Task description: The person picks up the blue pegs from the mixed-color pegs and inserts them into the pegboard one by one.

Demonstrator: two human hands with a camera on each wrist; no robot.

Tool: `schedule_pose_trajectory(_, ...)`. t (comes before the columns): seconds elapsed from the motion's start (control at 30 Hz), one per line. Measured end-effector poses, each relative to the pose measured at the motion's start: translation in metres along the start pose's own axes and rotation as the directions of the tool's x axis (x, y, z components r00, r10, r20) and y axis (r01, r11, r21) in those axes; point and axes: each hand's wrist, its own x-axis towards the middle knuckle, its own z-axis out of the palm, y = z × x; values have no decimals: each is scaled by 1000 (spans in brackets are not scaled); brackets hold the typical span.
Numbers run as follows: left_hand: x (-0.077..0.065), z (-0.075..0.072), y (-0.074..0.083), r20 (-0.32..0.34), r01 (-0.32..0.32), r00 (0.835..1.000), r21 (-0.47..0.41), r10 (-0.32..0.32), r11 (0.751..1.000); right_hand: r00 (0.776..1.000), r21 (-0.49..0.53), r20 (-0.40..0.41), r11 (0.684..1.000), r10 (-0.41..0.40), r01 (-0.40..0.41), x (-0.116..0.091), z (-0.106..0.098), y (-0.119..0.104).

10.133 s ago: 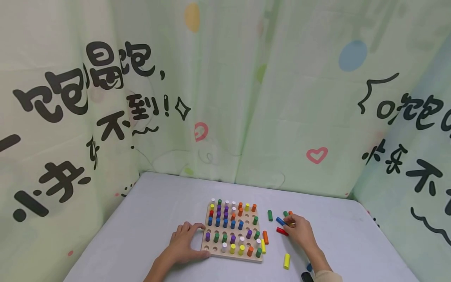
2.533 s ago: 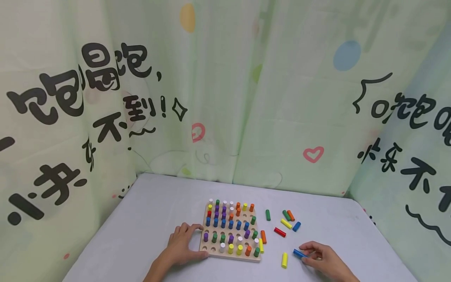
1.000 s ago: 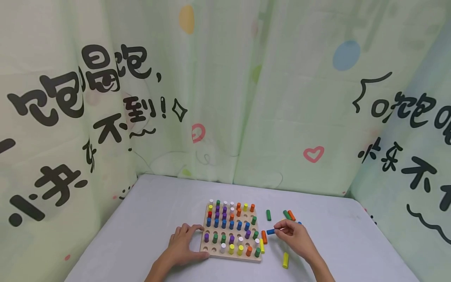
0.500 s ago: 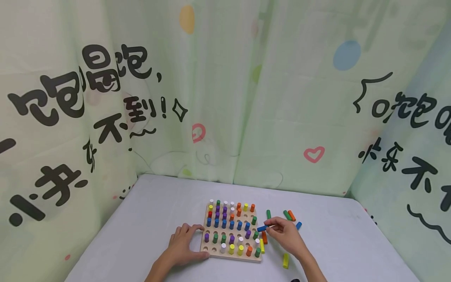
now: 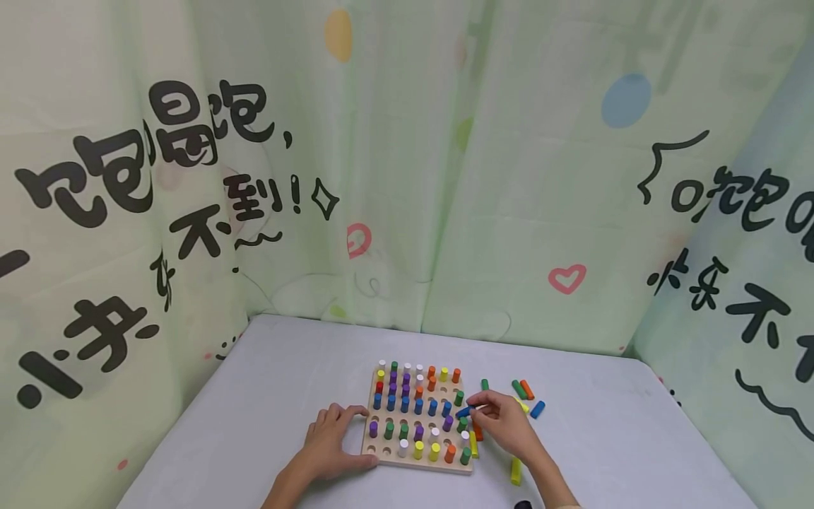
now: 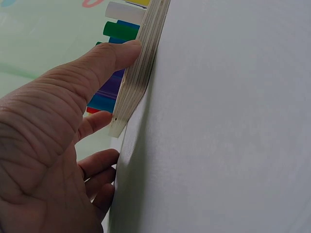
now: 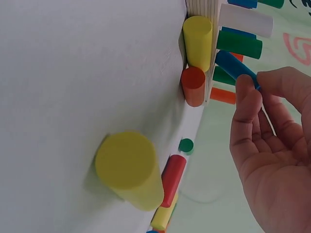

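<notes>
A wooden pegboard (image 5: 416, 462) with rows of coloured pegs lies on the white table. My left hand (image 5: 331, 445) steadies its left side, thumb against the front edge and index finger at the left edge; in the left wrist view the thumb presses the layered edge. My right hand (image 5: 511, 424) pinches a blue peg (image 7: 235, 67) between thumb and index finger. That peg slants down at the board's right side, its lower end among the standing pegs, close to a green peg (image 7: 240, 44). A row of blue pegs (image 5: 405, 404) stands just left of it.
Loose pegs lie right of the board: a yellow peg (image 5: 516, 471), a blue peg (image 5: 538, 409), an orange peg (image 5: 527, 389) and a green peg (image 5: 518, 389). A red peg (image 7: 173, 180) shows in the right wrist view. A dark object (image 5: 523, 505) sits at the bottom edge.
My right hand, seen earlier picking up the blue peg near the front right, has carried it left to the board and now tilts it downward. The left hand stays put.
</notes>
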Motion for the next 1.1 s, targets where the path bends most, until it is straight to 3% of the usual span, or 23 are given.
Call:
schedule_pose_trajectory(0.6, -1, -2, 1, 0, -2, 1000, -5, 2, 1000, 1000, -30, -24, 999, 17, -18, 1, 4, -4)
schedule_pose_trajectory(0.8, -1, -1, 1, 1, 0, 1000, -1, 0, 1000, 998, -8, -48, 999, 42, -43, -3, -3, 4)
schedule_pose_trajectory(1.1, -1, 0, 0, -6, -8, 1000, 0, 8, 1000, 994, -56, -87, 996, 67, -72, -7, -23, 17)
